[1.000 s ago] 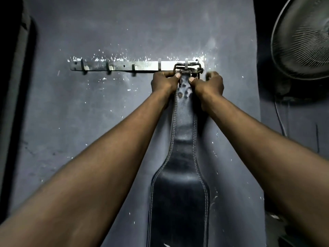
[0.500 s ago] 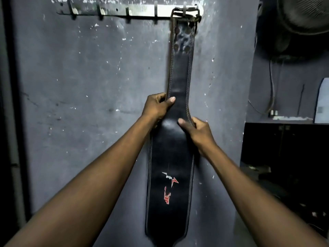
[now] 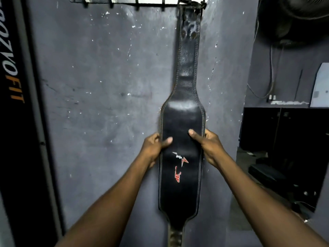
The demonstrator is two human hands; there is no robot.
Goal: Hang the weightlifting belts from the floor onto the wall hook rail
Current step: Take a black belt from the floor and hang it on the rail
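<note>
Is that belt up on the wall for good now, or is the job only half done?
The black belt hangs by its buckle from the hook rail. The left hand and right hand grip its wide part. The other hooks are bare; no floor belts are in view.

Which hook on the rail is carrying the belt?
The rightmost hook on the rail: the belt hangs from it by its buckle. The hooks to its left carry nothing.

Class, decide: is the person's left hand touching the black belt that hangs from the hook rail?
Touching. The head view shows the left hand gripping the belt's edge, thumb across its face.
</note>
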